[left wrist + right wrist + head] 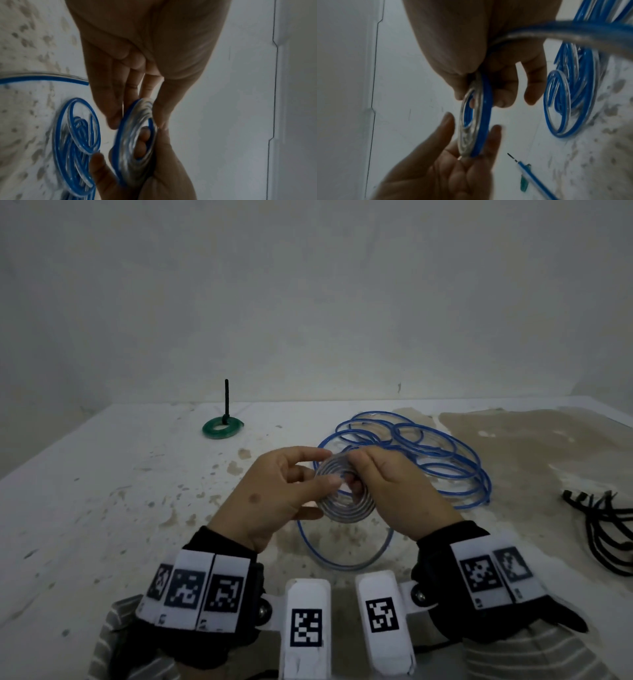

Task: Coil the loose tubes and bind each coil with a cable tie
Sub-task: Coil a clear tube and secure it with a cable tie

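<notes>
Two hands (274, 494) (394, 491), two tubes (blue (411, 453), green (222, 428)), perhaps five loose ties (603, 529).

The right hand (390, 491) covers the right side of the small coil (342, 491), and its fingers go through the middle hole, so the fingertips are hidden in the head view. The left hand (274, 494) hides the coil's left edge. In the left wrist view the coil (135, 138) is blurry. The black cable ties (606, 529) are cut off by the right edge. In the right wrist view a big blurry piece of blue tube (565, 32) runs off the right edge.
</notes>
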A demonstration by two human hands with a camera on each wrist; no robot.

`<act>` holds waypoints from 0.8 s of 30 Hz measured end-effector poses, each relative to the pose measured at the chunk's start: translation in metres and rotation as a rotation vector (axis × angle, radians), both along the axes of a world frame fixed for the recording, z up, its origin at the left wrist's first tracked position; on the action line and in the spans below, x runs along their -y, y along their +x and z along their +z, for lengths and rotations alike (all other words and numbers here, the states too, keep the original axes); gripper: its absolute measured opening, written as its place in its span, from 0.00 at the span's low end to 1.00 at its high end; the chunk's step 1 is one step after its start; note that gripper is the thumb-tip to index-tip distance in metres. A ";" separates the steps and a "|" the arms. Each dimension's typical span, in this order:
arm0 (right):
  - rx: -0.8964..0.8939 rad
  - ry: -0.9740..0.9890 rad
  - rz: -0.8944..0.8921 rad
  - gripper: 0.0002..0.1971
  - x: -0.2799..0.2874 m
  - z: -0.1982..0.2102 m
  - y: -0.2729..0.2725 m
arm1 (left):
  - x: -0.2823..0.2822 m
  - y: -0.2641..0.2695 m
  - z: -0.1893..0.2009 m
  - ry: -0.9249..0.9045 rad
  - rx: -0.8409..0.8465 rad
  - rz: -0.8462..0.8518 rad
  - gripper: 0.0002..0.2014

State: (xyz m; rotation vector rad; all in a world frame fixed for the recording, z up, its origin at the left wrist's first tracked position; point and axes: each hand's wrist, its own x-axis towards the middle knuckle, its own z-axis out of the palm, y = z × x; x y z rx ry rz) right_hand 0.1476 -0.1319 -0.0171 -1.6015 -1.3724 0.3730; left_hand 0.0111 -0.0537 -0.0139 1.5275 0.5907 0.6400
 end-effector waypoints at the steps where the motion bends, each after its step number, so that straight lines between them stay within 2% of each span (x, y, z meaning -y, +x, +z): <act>1: 0.022 -0.005 0.011 0.18 0.000 -0.001 -0.002 | 0.000 -0.001 0.001 -0.001 -0.008 0.010 0.11; 3: 0.008 0.012 0.014 0.18 -0.001 -0.002 -0.003 | 0.001 -0.003 0.002 -0.027 -0.033 0.000 0.05; 8: -0.049 0.078 -0.019 0.22 -0.004 -0.005 -0.006 | 0.003 -0.003 0.003 -0.063 -0.047 -0.009 0.01; 13: -0.232 0.083 -0.063 0.17 -0.005 -0.005 -0.005 | 0.003 0.002 0.002 -0.073 0.074 0.136 0.03; 16: -0.303 0.082 -0.060 0.17 -0.007 -0.005 -0.008 | 0.004 0.005 0.001 -0.126 0.131 0.153 0.03; 19: -0.234 0.125 -0.103 0.16 -0.005 -0.005 -0.007 | 0.009 0.007 0.000 -0.148 0.122 0.104 0.02; 24: -0.116 0.143 -0.109 0.16 -0.005 -0.007 -0.008 | 0.008 0.000 0.006 -0.009 -0.057 0.027 0.04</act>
